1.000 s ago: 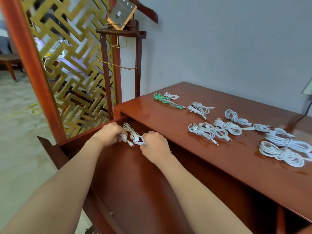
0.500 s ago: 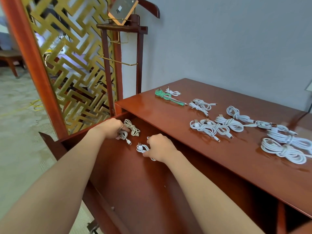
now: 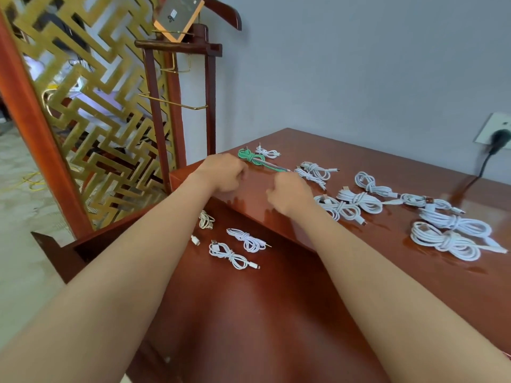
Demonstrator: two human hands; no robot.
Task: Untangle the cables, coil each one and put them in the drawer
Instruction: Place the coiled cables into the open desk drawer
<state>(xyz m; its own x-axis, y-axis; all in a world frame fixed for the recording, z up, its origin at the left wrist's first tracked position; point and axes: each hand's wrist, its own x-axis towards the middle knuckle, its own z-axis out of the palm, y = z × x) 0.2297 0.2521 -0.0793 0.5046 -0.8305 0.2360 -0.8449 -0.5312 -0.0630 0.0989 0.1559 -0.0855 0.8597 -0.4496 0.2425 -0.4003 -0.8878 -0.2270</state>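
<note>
Head camera looked down along two bare forearms stretched over the open drawer [image 3: 249, 313], which stood out below the front edge of the tabletop [image 3: 387, 277]. Toward the far end of the drawer floor lay three wound cables. A white coil [image 3: 231, 255] was nearest, a second white coil [image 3: 249, 240] lay just beyond it, and a cream coil [image 3: 206, 220] sat by the far edge, partly hidden by the left forearm. A white connector [image 3: 195, 240] showed beside that arm, with whatever it belonged to out of sight. Past the drawer, both hands hovered over the tabletop close to its front edge. The left hand [image 3: 221, 172] had its grip loosely curled and empty, knuckles just beside the green cable [image 3: 249, 156] near the far left corner. The right hand [image 3: 290, 193] was apart from the left, its grip also loosely curled round nothing. From there toward the right edge lay many white bundles [image 3: 362, 201], each wound and tied round its middle. The two largest coils [image 3: 448, 241] were closest to the front edge. A small white cable [image 3: 266, 153] lay just behind the green one. Beyond the far left corner stood a wooden stand [image 3: 210, 106] and a gilt lattice screen [image 3: 91, 106]. On the wall past the right end, a black plug [image 3: 497, 139] sat in a socket.
</note>
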